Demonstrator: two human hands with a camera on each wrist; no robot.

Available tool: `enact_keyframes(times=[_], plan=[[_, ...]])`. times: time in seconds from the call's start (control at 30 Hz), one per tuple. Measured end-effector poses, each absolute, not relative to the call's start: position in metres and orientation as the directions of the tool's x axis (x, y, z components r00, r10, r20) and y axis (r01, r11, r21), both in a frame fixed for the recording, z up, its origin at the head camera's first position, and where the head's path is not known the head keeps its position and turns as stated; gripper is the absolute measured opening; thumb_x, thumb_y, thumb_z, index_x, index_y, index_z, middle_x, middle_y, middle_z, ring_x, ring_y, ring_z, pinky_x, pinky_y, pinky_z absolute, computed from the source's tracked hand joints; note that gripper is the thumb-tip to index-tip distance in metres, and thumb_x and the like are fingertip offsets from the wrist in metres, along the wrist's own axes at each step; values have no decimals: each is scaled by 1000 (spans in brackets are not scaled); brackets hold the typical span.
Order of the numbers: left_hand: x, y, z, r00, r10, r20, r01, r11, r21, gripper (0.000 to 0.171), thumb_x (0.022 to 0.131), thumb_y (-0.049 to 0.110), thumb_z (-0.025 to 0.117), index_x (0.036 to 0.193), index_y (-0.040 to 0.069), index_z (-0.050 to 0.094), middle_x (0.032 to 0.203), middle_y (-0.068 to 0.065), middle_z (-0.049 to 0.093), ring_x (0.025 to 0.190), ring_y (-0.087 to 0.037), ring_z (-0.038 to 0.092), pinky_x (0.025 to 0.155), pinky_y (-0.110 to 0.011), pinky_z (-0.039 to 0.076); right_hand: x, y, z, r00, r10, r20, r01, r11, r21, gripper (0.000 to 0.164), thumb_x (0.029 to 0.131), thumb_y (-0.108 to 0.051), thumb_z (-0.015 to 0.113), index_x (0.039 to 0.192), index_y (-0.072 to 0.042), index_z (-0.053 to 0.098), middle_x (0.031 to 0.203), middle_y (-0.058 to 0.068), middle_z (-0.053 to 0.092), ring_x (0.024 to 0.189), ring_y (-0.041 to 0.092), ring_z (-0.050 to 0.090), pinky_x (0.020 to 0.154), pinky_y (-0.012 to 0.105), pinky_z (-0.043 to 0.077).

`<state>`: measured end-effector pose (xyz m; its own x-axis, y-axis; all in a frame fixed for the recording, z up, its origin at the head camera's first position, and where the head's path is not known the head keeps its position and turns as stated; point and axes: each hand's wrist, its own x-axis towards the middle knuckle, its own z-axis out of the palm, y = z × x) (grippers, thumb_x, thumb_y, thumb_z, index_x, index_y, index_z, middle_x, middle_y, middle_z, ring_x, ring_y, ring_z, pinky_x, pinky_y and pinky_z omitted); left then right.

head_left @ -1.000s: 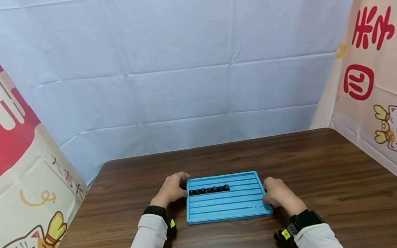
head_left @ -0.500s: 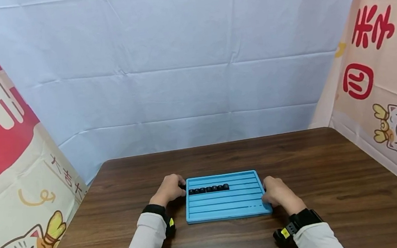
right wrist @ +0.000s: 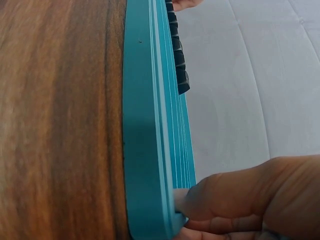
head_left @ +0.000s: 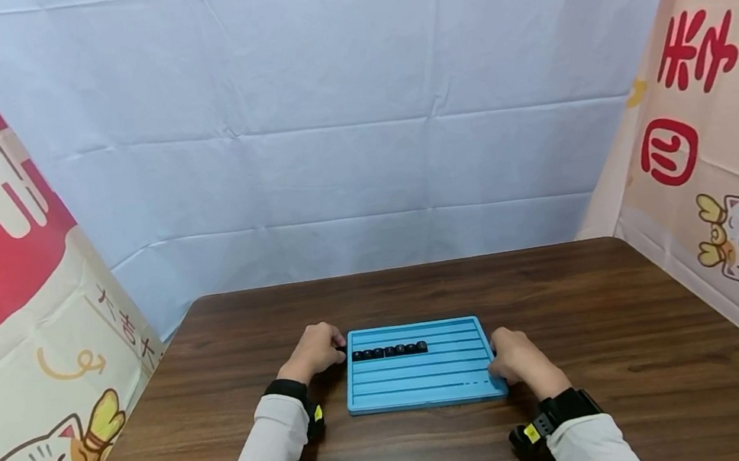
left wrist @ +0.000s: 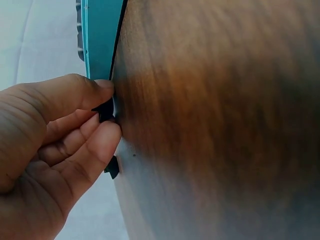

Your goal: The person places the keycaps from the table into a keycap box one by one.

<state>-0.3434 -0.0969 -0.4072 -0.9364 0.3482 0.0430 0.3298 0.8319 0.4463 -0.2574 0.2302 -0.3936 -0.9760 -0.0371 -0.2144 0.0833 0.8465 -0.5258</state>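
A light-blue ridged tray lies flat on the table, with a row of several black keycaps along one of its upper grooves, starting at the left edge. Just off the tray's left side, my left hand pinches a small black keycap between thumb and finger, low over the tabletop. Most of that piece is hidden by the fingers. Past the fingertips, another small black piece shows in the left wrist view. My right hand grips the tray's right edge, thumb on the rim.
The dark wooden table extends around the tray on all sides. A pale blue cloth hangs behind it. Printed cloths stand at the left and right.
My left hand has drawn slightly left from the tray's edge, and its fingers have curled in closer together. The right hand and the row of keycaps stay where they were.
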Motion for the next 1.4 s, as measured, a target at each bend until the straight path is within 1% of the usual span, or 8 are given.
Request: enact_keyframes(times=[0.33,0.7,0.93,1.07,1.17,1.2,1.3,1.4], plan=[[-341,-100,-403,-934,351,65,341,822,456,12,79,2,72,89,5,68,82,-2,61,74,-15,55,68,-33,50,-258,230,-394,-977,-35,-212,85,842,-533,15,77,7,58,67,-3,52,60,5,42,50,15,45,45,24,38],[-336,-103,-379,-910,390,141,407,778,479,11,82,2,70,92,2,67,78,1,57,72,-14,53,65,-32,49,-258,230,-395,-977,-35,-212,87,838,-539,29,77,8,57,61,-10,40,56,2,33,47,13,40,44,24,34],[-334,-103,-375,-914,382,137,399,784,475,11,81,2,70,92,2,67,76,0,57,70,-15,52,65,-31,49,-257,230,-395,-976,-35,-214,88,837,-539,17,77,7,59,65,-3,51,59,5,42,50,16,46,45,25,38],[-331,-102,-374,-915,382,131,392,763,514,15,85,3,67,99,2,66,87,-3,61,78,-16,56,68,-32,50,-257,230,-395,-977,-35,-213,87,838,-539,14,76,7,59,67,-2,54,60,7,45,51,17,49,46,25,40],[-329,-102,-373,-910,399,110,384,713,587,17,89,3,59,105,3,65,94,-7,63,75,-19,59,64,-33,51,-257,230,-396,-978,-34,-207,84,840,-537,17,75,7,59,64,-3,52,59,6,44,50,16,47,45,25,39],[-328,-102,-372,-906,409,105,385,696,607,18,91,3,57,106,2,64,94,-9,63,73,-19,59,62,-33,51,-258,230,-396,-978,-34,-205,83,841,-535,17,75,8,59,64,-3,51,58,5,43,50,16,47,45,25,39],[-328,-103,-373,-894,437,94,390,660,642,18,92,1,51,103,0,65,83,-10,62,62,-19,56,54,-31,47,-258,230,-395,-979,-32,-201,82,843,-532,18,75,8,59,63,-3,51,57,5,43,49,16,47,44,24,38],[-330,-105,-377,-887,452,98,402,650,645,16,91,-2,51,99,-1,65,76,-6,59,62,-15,54,54,-29,46,-257,230,-395,-978,-34,-207,84,839,-537,14,76,8,59,66,-2,53,59,6,45,50,16,48,45,25,39]])
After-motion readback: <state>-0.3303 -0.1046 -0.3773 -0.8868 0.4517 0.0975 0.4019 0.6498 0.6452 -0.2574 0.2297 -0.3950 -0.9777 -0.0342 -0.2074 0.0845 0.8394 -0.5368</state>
